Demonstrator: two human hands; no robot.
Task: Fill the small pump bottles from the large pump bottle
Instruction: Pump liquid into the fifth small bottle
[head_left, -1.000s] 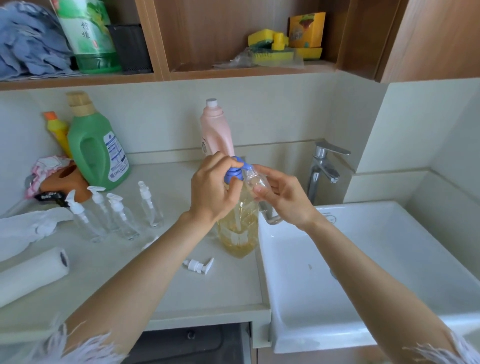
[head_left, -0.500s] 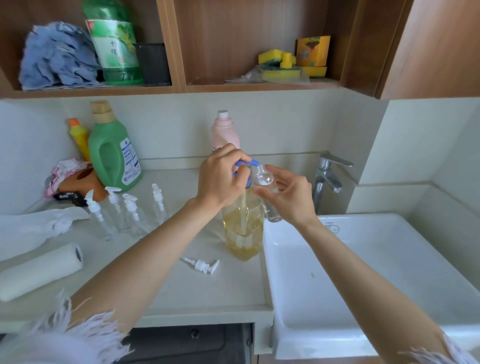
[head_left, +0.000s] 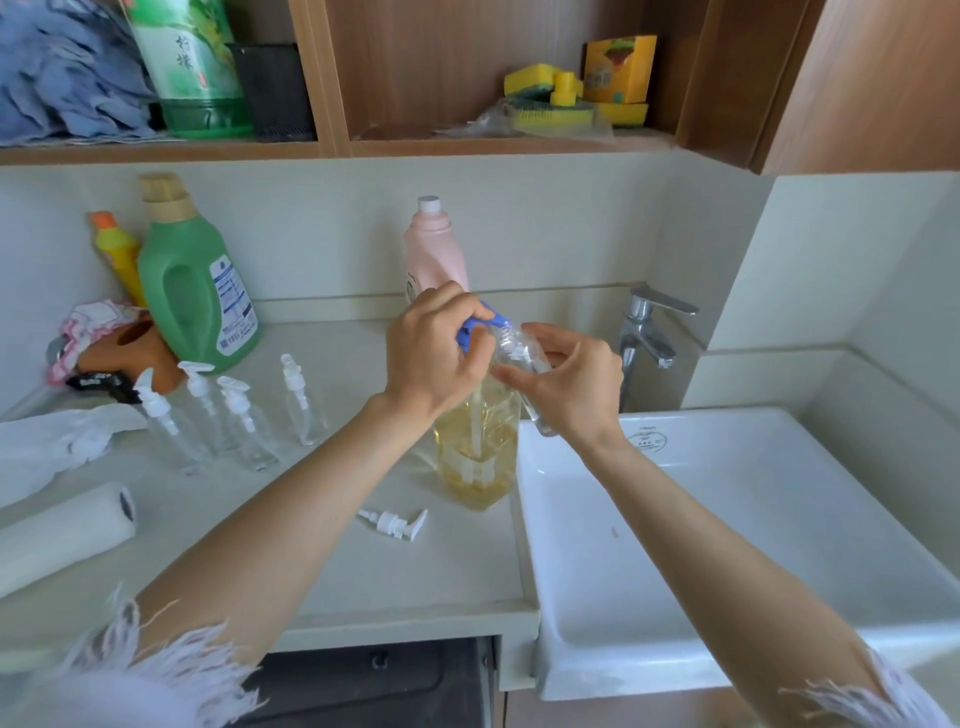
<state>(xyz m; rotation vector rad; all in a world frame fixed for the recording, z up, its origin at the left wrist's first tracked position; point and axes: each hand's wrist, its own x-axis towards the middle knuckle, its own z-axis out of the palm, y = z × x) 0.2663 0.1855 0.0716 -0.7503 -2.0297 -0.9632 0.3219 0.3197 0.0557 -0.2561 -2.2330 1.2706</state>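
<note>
At the centre of the frame, a person is working a large pump bottle (head_left: 475, 452) of amber liquid standing on the counter (head_left: 363, 571), right at the edge beside the white sink (head_left: 727, 519). The left hand (head_left: 431, 358) is curling over the blue pump head (head_left: 475, 325), fingers wrapped on it, apparently to press liquid out. The right hand (head_left: 569, 382) is pinching a small clear bottle (head_left: 522, 364) and tilting its open neck up against the blue spout, seemingly so that whatever comes out lands inside. The two hands are sitting close together, almost touching, directly above the big bottle's body. The small bottle looks empty or nearly so, suggesting filling is only starting.

Just below the large bottle, toward the lower centre, a loose white pump top (head_left: 395, 524) is lying on its side, probably unscrewed from the bottle being filled. Left of centre, four more small pump bottles (head_left: 234, 415) are standing upright with pumps fitted, clear and seemingly awaiting their turn. A paper towel roll (head_left: 62, 535) is lying at the left edge.
</note>
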